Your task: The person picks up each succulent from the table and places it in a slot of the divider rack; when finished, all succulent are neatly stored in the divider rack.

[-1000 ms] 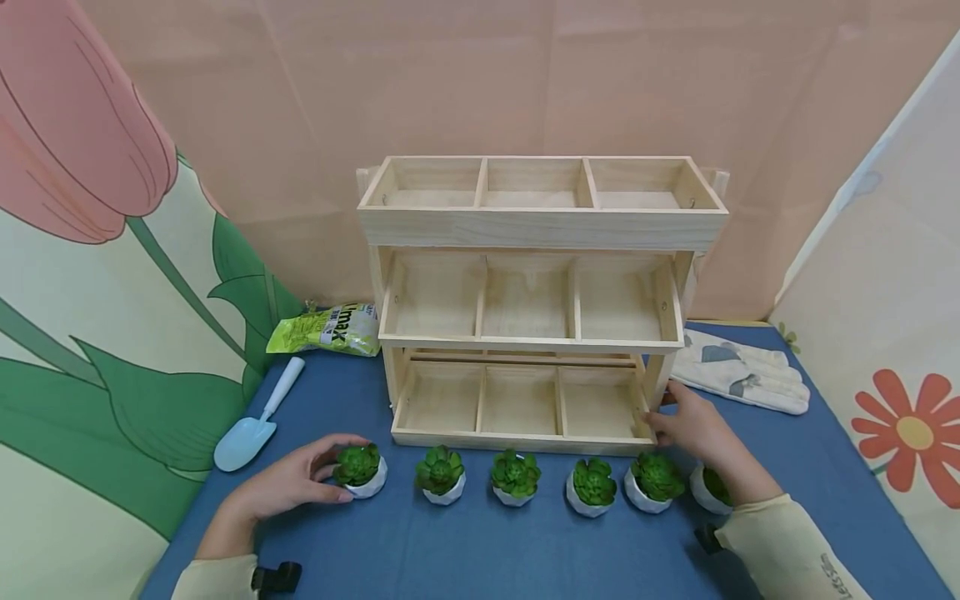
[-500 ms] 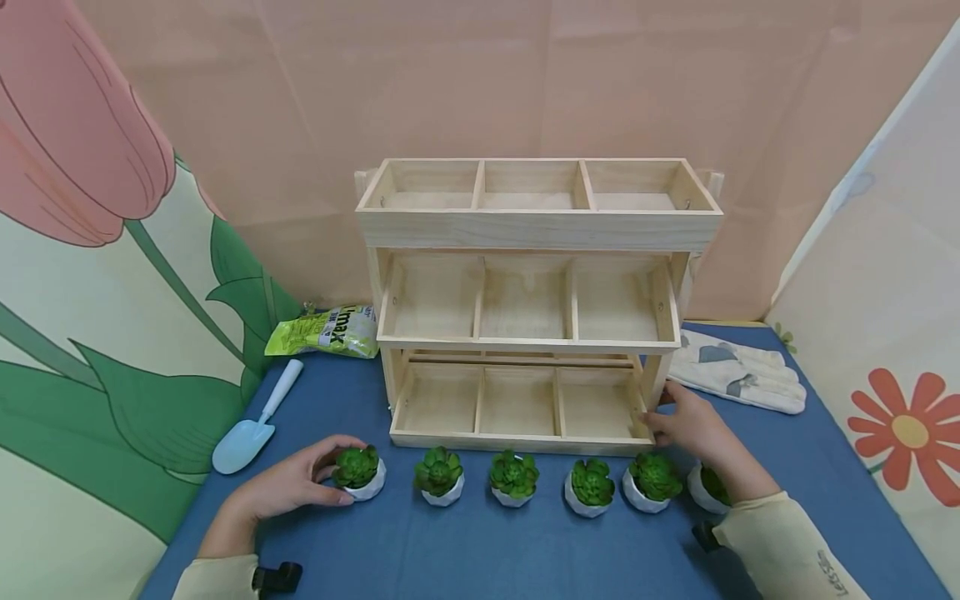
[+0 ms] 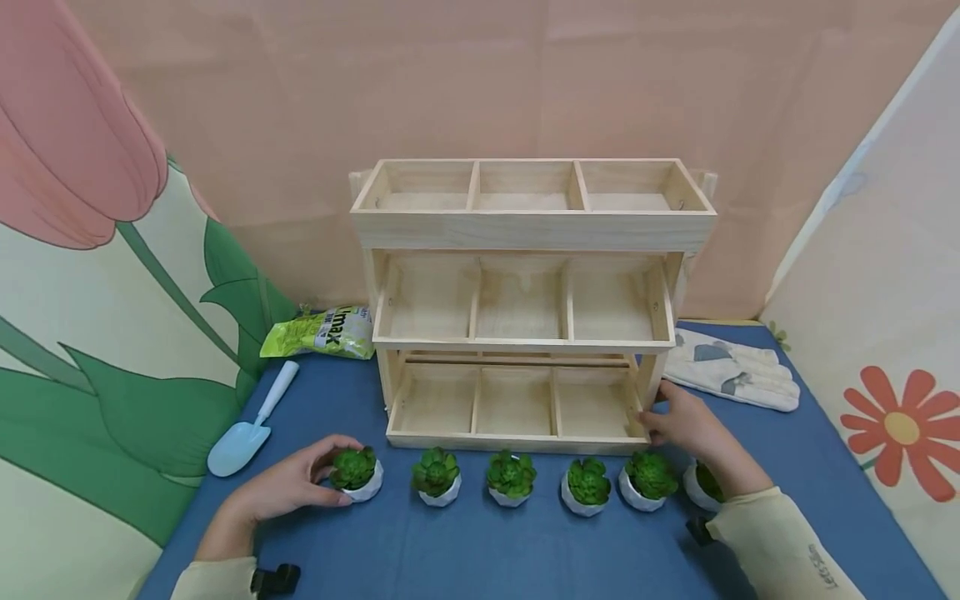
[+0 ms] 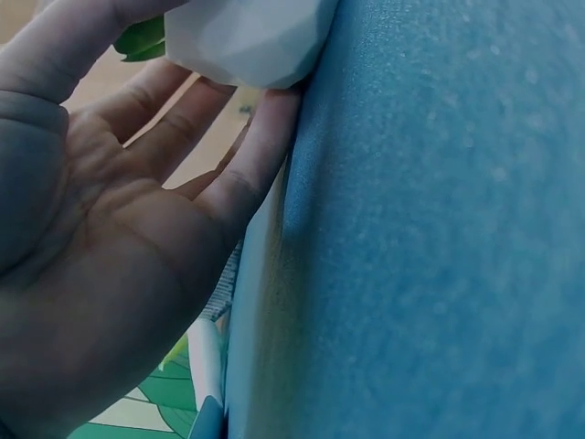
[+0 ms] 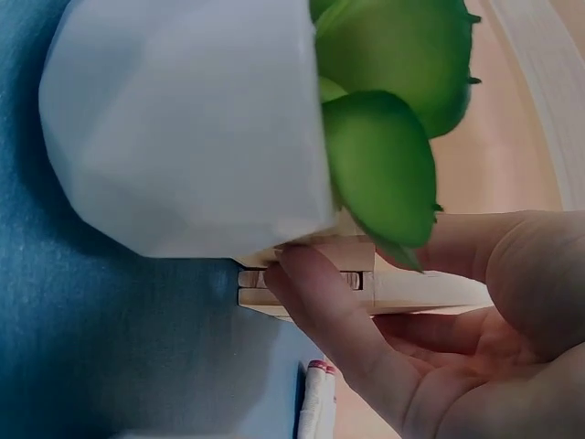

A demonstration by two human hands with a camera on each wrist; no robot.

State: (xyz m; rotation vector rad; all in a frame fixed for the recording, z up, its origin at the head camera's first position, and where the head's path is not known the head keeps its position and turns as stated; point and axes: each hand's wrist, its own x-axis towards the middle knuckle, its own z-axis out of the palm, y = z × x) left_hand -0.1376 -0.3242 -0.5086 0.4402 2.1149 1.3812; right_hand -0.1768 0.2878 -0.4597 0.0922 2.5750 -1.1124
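At the left end of a row of potted succulents, my left hand holds the leftmost potted succulent between thumb and fingers. The left wrist view shows its white faceted pot low against the blue cloth, fingertips against it. My right hand grips the lower right corner of a three-tier wooden planter shelf, thumb at the bottom tier's side and fingers round the leg. Up close in the right wrist view, another potted succulent covers part of that grip.
Between the hands stand several more potted succulents before the shelf. A light-blue trowel lies at left, a green bag behind it. White gloves lie right of the shelf. A fabric backdrop rises behind.
The head view has shifted slightly, so the whole scene sits a little further left. Both hands keep their places on the potted succulent and the shelf.
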